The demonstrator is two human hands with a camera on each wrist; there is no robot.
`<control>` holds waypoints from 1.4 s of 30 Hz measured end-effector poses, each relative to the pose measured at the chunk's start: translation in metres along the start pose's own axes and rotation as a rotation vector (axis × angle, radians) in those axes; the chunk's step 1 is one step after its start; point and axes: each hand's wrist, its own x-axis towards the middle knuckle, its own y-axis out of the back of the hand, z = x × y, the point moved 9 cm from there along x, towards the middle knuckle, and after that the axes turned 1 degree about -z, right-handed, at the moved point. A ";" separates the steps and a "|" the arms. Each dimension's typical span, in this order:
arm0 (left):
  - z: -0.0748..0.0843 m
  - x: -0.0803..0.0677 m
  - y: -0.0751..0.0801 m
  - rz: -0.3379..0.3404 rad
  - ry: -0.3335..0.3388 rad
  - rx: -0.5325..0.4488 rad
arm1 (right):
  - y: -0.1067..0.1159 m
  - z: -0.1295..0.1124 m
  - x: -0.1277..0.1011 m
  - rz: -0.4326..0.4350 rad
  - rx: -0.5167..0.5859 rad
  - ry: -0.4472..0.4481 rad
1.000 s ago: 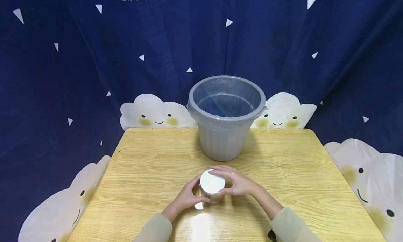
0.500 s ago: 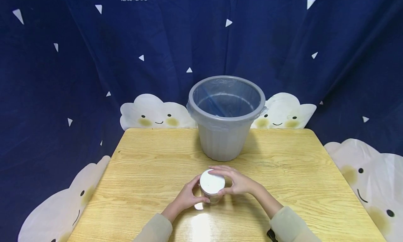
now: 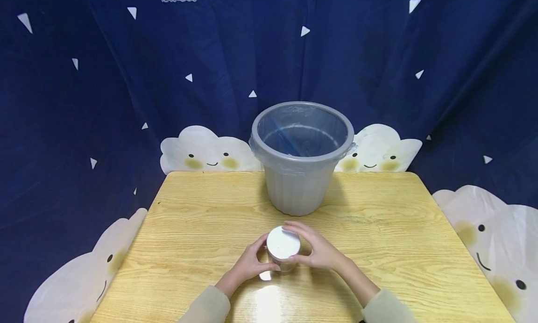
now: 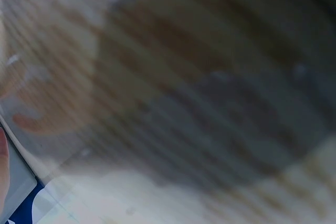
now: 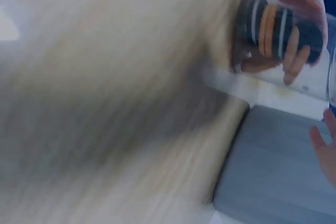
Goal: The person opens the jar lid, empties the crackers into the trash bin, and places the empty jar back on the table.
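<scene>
A small clear jar (image 3: 280, 262) with a round white lid (image 3: 282, 242) stands on the wooden table (image 3: 201, 220), in front of the grey bin. My left hand (image 3: 261, 257) grips the jar's body from the left. On the other side, my right hand (image 3: 304, 247) curls its fingers and thumb round the lid's edge. The right wrist view shows the jar (image 5: 278, 31) blurred, with dark and orange bands inside and fingers on it. The left wrist view is a blur of wood grain.
A grey plastic bin (image 3: 301, 173) lined with a clear bag stands upright at the table's far middle, its wall (image 5: 273, 171) close in the right wrist view. A dark blue curtain with white clouds hangs behind and beside the table.
My right hand has shifted slightly round the lid, its wrist swinging a little. The jar, the left hand and the bin stay where they were.
</scene>
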 end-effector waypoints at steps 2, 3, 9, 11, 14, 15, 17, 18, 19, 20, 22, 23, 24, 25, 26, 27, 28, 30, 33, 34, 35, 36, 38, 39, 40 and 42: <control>0.001 0.000 0.000 0.002 -0.005 0.001 | -0.001 0.000 -0.003 0.049 -0.017 -0.025; 0.001 0.000 0.000 0.002 -0.006 0.002 | -0.001 -0.001 -0.004 0.073 -0.026 -0.038; 0.002 0.000 0.001 0.009 -0.013 0.003 | -0.006 -0.001 -0.011 0.173 -0.082 -0.122; 0.002 0.000 0.001 0.010 -0.020 0.000 | -0.007 -0.001 -0.013 0.195 -0.096 -0.134; 0.003 -0.001 0.001 0.010 -0.022 -0.006 | -0.009 -0.003 -0.014 0.227 -0.107 -0.138; 0.003 -0.001 0.001 0.010 -0.024 -0.006 | -0.009 -0.004 -0.014 0.237 -0.104 -0.139; 0.004 -0.001 0.001 0.009 -0.024 -0.004 | -0.010 -0.005 -0.015 0.250 -0.104 -0.141; 0.004 -0.001 0.001 0.010 -0.024 -0.002 | -0.011 -0.005 -0.015 0.256 -0.099 -0.141; 0.004 0.000 0.001 0.010 -0.025 0.000 | -0.012 -0.005 -0.015 0.258 -0.097 -0.143; 0.004 0.000 0.001 0.010 -0.027 0.001 | -0.012 -0.005 -0.015 0.262 -0.095 -0.144; 0.003 0.000 0.001 0.015 -0.035 0.002 | -0.013 -0.005 -0.015 0.268 -0.095 -0.149; 0.002 0.000 0.001 0.020 -0.043 0.004 | -0.014 -0.004 -0.015 0.273 -0.100 -0.149; -0.001 0.000 0.000 0.026 -0.046 0.004 | -0.014 -0.004 -0.015 0.275 -0.099 -0.153; -0.006 0.001 -0.001 0.031 -0.046 0.009 | -0.014 -0.003 -0.015 0.277 -0.103 -0.155; -0.010 0.001 -0.002 0.038 -0.047 0.013 | -0.014 -0.003 -0.016 0.280 -0.104 -0.154; -0.015 0.001 -0.003 0.043 -0.046 0.015 | -0.015 -0.002 -0.016 0.282 -0.105 -0.156; -0.019 0.001 -0.003 0.047 -0.049 0.014 | -0.015 -0.002 -0.016 0.283 -0.108 -0.156; -0.023 0.002 -0.004 0.046 -0.040 0.017 | -0.015 -0.001 -0.016 0.284 -0.108 -0.154; -0.011 0.000 -0.002 0.033 -0.032 0.013 | -0.015 -0.001 -0.017 0.285 -0.110 -0.151; -0.006 0.000 -0.001 0.030 -0.035 0.016 | -0.015 -0.001 -0.016 0.285 -0.111 -0.150; -0.002 0.000 0.000 0.026 -0.036 0.023 | -0.015 0.000 -0.016 0.284 -0.111 -0.149; -0.001 0.000 0.000 0.027 -0.036 0.026 | -0.015 0.000 -0.016 0.284 -0.112 -0.148; -0.012 0.001 -0.002 0.032 -0.028 0.028 | -0.014 0.000 -0.016 0.283 -0.116 -0.145; -0.017 0.001 -0.003 0.036 -0.030 0.031 | -0.013 -0.001 -0.016 0.283 -0.119 -0.142; -0.022 0.002 -0.004 0.039 -0.026 0.032 | -0.013 -0.001 -0.016 0.281 -0.121 -0.138; -0.032 0.003 -0.006 0.043 -0.010 0.022 | -0.012 -0.002 -0.015 0.274 -0.124 -0.128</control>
